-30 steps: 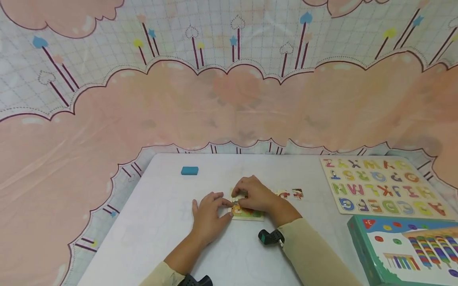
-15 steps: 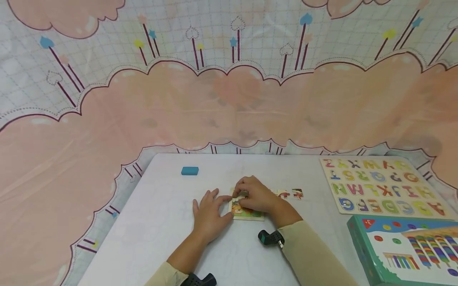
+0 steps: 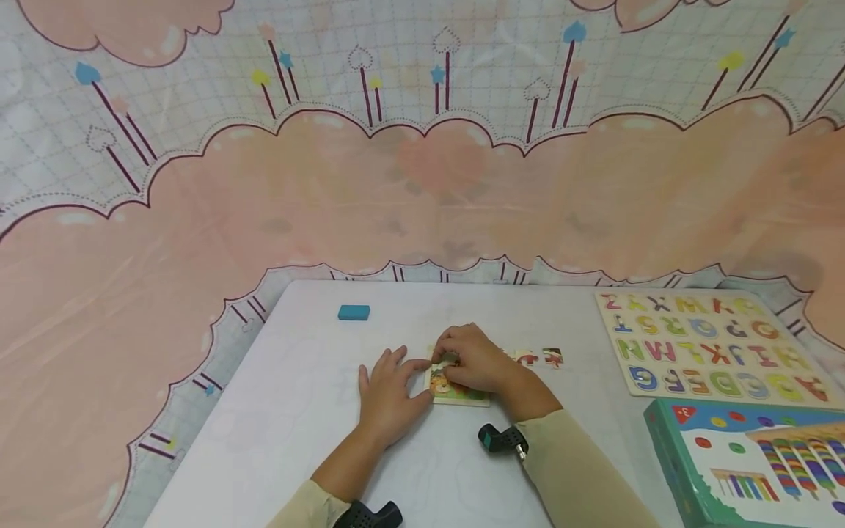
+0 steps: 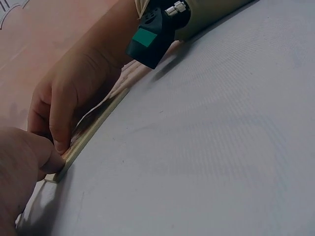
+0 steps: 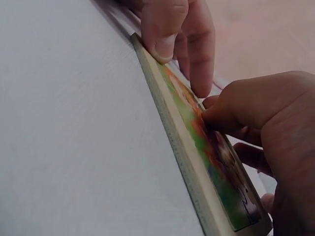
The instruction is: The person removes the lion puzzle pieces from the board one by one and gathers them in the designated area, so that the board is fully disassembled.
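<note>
A small jigsaw puzzle board (image 3: 462,397) with a pale wooden rim and an orange and green animal picture lies on the white table. My left hand (image 3: 389,400) is at its left side, fingers spread, thumb on the near corner and forefinger by the far part of the edge. My right hand (image 3: 477,361) bends over the board's upper left, its thumb and fingertips on a puzzle piece (image 3: 439,376) that is mostly hidden. In the right wrist view the right thumb touches the picture (image 5: 197,130) close to the left forefinger.
Loose puzzle pieces (image 3: 553,357) lie just right of the right hand. A blue block (image 3: 353,312) sits at the back left. On the right are a wooden alphabet board (image 3: 709,345) and a green-edged toy box (image 3: 746,462). A patterned cloth (image 3: 422,198) hangs behind the table.
A greyish piece that stuck up between the fingertips a second ago now lies lower in the board. My left hand's fingers have spread and its forefinger has shifted slightly up along the edge.
</note>
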### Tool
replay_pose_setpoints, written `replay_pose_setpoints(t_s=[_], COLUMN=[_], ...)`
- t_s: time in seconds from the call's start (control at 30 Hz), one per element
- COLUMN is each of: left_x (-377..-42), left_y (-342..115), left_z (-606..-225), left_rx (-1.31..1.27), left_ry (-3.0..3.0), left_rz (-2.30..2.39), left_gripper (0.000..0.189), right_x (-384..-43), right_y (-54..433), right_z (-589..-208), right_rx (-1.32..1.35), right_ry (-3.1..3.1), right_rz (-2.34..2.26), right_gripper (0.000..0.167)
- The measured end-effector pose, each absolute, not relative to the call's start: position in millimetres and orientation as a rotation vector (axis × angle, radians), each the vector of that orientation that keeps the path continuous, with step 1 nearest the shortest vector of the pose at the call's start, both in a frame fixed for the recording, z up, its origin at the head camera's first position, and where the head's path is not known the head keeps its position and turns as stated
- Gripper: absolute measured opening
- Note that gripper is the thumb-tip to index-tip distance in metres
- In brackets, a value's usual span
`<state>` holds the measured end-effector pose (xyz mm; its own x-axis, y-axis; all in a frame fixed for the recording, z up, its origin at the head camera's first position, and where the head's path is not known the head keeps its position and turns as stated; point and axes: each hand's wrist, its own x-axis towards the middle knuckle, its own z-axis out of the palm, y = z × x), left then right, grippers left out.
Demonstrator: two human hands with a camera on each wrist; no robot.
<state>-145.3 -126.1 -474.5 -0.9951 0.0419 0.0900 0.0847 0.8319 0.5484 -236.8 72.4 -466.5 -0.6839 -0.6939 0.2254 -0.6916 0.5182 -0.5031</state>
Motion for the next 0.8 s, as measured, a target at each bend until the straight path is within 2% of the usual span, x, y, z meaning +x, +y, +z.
replay_pose_setpoints(t_s=[0.8], left_x=[-146], left_y=[-124], left_z=[-476], left_rx=[-0.092], left_ry=[-2.923], left_rz=[-0.868], left_gripper=[0.043], right_x=[-230], right_y=[66], right_z=[-448], right_rx=[-0.968], right_ry=[2.726], right_rz=[-0.835], right_gripper=[0.016])
